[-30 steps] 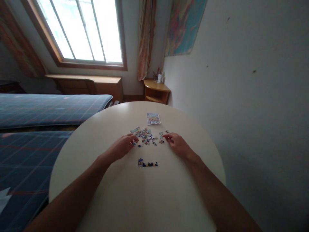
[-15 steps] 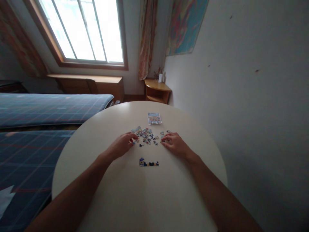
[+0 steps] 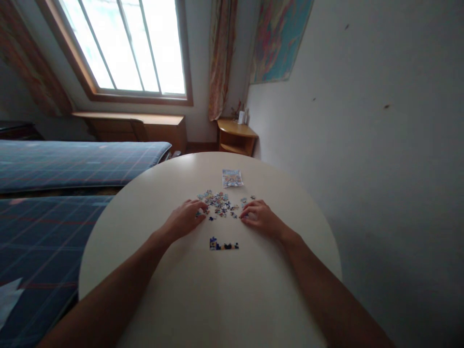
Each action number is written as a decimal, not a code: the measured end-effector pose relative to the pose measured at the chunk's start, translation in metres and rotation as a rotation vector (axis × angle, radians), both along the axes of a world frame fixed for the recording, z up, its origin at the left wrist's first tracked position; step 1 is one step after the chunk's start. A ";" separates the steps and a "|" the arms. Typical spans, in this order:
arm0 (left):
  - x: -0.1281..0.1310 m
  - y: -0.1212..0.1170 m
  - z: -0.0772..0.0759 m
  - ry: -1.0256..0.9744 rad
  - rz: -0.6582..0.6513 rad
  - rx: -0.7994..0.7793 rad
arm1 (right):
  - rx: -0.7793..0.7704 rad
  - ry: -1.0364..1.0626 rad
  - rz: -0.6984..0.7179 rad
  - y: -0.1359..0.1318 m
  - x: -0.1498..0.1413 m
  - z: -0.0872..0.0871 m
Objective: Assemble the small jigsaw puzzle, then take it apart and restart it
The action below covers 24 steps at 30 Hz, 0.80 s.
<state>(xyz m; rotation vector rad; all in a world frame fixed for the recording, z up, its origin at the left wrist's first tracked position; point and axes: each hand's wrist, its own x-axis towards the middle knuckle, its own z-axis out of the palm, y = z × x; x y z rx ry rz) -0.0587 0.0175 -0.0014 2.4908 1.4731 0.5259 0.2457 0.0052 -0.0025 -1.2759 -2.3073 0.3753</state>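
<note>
A heap of small loose jigsaw pieces [image 3: 218, 203] lies on the round white table [image 3: 203, 295]. My left hand [image 3: 186, 218] rests at the heap's left edge, fingers curled down with the tips on the pieces. At the heap's right edge, my right hand [image 3: 259, 217] has its fingers bent and pinched together over a piece. What either hand holds is too small to make out. Nearer me lies a short joined strip of dark blue pieces [image 3: 224, 245]. A small picture card [image 3: 232, 178] lies beyond the heap.
The wall [image 3: 362, 145] runs close along the table's right side. Two beds with blue plaid covers [image 3: 54, 193] stand to the left. A wooden corner shelf [image 3: 235, 136] and a window [image 3: 126, 48] are at the back.
My right hand has slid a little left and toward me, its fingers curling in over the pieces. My left hand has hardly moved.
</note>
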 end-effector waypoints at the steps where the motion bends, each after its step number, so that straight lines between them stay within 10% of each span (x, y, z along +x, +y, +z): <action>1: 0.001 -0.001 -0.001 0.003 -0.008 -0.008 | 0.000 0.006 0.020 0.000 0.000 0.000; 14: -0.009 0.000 0.006 0.067 0.313 0.018 | -0.017 -0.067 0.170 -0.007 -0.016 -0.005; 24: -0.004 0.003 0.006 -0.037 0.255 -0.070 | 0.025 -0.074 0.131 -0.009 -0.025 -0.004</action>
